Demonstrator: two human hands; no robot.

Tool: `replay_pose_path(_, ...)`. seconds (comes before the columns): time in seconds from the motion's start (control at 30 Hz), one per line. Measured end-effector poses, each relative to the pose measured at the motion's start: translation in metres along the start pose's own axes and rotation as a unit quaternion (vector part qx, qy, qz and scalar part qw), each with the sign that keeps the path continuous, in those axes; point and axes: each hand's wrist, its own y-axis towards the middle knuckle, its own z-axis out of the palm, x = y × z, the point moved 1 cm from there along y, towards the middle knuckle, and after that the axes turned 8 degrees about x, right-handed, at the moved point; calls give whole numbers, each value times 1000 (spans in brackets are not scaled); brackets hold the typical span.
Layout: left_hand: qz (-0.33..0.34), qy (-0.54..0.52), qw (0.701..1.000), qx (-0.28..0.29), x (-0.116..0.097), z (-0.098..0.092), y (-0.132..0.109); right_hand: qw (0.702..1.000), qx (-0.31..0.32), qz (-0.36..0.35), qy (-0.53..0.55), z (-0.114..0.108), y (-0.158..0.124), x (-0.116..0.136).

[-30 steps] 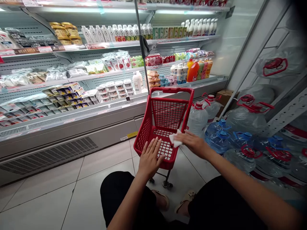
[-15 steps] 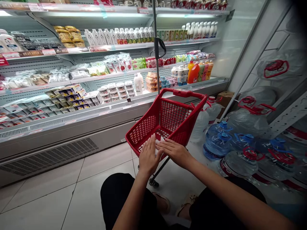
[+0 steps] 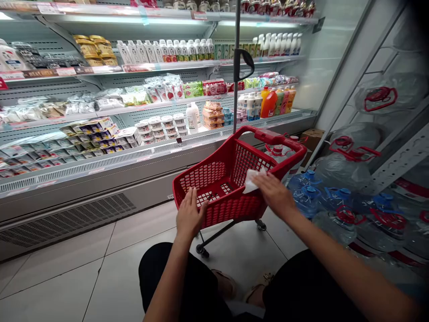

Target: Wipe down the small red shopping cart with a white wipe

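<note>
A red shopping cart (image 3: 217, 213) with a lattice basket stands in front of my knees. At its near left corner rests my left hand (image 3: 189, 215), open, fingers stretched out along the rim and nothing in it. My right hand (image 3: 275, 195) is at the basket's right side rim, with a white tissue (image 3: 252, 180) under its fingers. The tissue lies over the rim and partly hangs beside it. My right palm faces down, so its underside is hidden.
Behind the cart runs a refrigerated display case (image 3: 150, 167) with dairy cups, bottles and packs. Large water jugs (image 3: 338, 223) crowd the floor at the right, close to my right arm. A dark pole with a loop handle (image 3: 237, 67) rises beyond the cart.
My hands, together at the near rim before, have parted. The right one moved right along the rim with the tissue; the left moved slightly left. The cart has turned and its pole shifted right.
</note>
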Motion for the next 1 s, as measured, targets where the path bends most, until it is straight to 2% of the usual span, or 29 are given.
replay_pose_path(0.03,14,9,1000,-11,-13,3,-1,1000,7,-13,11,4,1,20)
replay_pose_path(0.1,85,34,995,-33,-39,9,-4,998,26,-47,39,12,5,54)
replay_pose_path(0.17,125,47,990,-48,-56,14,-6,995,37,-70,59,14,8,72)
replay_pose_path(0.2,137,51,988,-53,-59,15,-7,994,39,-75,62,12,8,73)
replay_pose_path(0.3,154,50,986,-50,-54,13,-8,996,40,-61,44,-2,3,45)
replay_pose_path(0.5,149,36,987,-46,-34,6,-4,998,14,60,-34,-52,-23,-58)
replay_pose_path(0.57,131,33,990,-49,-35,6,-2,994,-16,95,-53,-62,-28,-78)
replay_pose_path(0.63,106,25,993,-47,-42,6,1,991,-42,116,-52,-64,-30,-82)
replay_pose_path(0.73,121,13,992,-40,-64,8,4,994,-37,103,-20,-50,-22,-57)
replay_pose_path(0.87,192,0,981,-30,-92,14,5,999,12,28,28,-20,-5,7)
replay_pose_path(0.93,199,0,979,-32,-94,16,4,999,27,-3,44,-11,0,31)
replay_pose_path(1.0,207,7,978,-34,-90,16,1,998,38,-25,49,-11,1,39)
